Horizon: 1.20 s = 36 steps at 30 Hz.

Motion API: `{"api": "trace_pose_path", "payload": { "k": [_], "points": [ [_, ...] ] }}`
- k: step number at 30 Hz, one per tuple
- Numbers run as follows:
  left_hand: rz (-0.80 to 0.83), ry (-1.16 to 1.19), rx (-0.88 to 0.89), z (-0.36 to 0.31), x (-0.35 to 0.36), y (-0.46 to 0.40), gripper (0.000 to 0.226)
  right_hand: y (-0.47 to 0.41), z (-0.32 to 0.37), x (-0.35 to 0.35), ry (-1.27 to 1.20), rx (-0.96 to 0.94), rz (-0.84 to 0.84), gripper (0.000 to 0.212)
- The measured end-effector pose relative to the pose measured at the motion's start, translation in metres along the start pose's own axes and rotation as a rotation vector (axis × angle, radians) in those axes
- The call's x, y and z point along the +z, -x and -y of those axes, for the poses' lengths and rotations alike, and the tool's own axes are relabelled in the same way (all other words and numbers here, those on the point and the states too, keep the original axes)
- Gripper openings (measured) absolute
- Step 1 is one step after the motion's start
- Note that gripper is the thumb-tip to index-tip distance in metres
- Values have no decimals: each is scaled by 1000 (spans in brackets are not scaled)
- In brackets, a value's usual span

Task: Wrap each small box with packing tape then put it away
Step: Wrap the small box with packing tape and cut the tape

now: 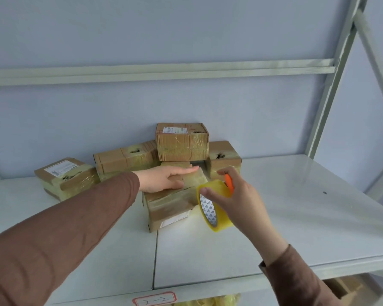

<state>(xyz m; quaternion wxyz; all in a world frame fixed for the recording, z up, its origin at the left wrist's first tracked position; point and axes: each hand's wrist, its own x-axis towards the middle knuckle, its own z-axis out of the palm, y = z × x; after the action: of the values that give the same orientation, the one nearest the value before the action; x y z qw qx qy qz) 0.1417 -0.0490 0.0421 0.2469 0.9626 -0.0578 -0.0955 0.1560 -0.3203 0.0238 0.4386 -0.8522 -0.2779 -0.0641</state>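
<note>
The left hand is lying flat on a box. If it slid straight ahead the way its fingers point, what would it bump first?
Probably the box at the back right, beyond the left hand; depth is hard to judge.

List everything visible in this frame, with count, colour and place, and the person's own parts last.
near box: 1, brown cardboard with yellowish tape, middle of the shelf, under the left hand
stacked boxes: 3, brown, taped, at the back wall, one sitting on top of two
side box: 1, brown with a white label, back left of the shelf
tape roll: 1, yellowish clear, right of the near box, held in the right hand
orange tool: 1, orange, in the right hand above the roll; its type is unclear
shelf: 1, pale grey metal
shelf label: 1, white with red border, front edge
left hand: flat on the near box, brown sleeve
right hand: grips the tape roll, brown sleeve
</note>
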Motion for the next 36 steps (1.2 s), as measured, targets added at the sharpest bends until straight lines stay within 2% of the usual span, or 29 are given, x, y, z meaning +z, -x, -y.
{"api": "trace_pose_path", "payload": {
  "k": [3,6,10,13,15,19,22,25,28,30,32,34,35,36],
  "points": [
    [-187,-287,102,-6,17,3,64,13,-9,10,-111,-74,-122,67],
    [-273,-407,129,-1,30,6,64,25,-13,24,-152,-142,-150,66],
    [-226,-465,35,2,32,5,105,14,-7,22,-149,-125,-106,63],
    [-217,-438,82,4,34,2,92,12,-2,16,-56,-129,-92,50],
    [-140,-365,80,8,29,1,82,18,0,16,-9,-125,-62,45],
    [-15,-314,45,13,18,-3,76,36,-2,26,191,-42,126,44],
    [13,-437,67,15,20,-9,76,47,-5,37,250,8,237,46],
    [-18,-566,112,20,23,-10,71,47,-4,42,235,14,246,50],
    [-71,-665,49,15,29,-5,71,45,-2,42,224,24,273,57],
    [-214,-752,-34,8,40,3,77,46,-5,40,202,39,287,64],
    [-532,-611,-26,2,64,21,77,47,-7,39,197,25,303,72],
    [-922,-232,82,-2,102,40,47,48,-7,39,196,-1,310,77],
    [-1067,34,66,-6,121,44,29,48,-8,39,193,-7,309,79],
    [-1114,350,-26,-14,136,46,19,48,-9,39,192,-9,305,80]
  ]
}}
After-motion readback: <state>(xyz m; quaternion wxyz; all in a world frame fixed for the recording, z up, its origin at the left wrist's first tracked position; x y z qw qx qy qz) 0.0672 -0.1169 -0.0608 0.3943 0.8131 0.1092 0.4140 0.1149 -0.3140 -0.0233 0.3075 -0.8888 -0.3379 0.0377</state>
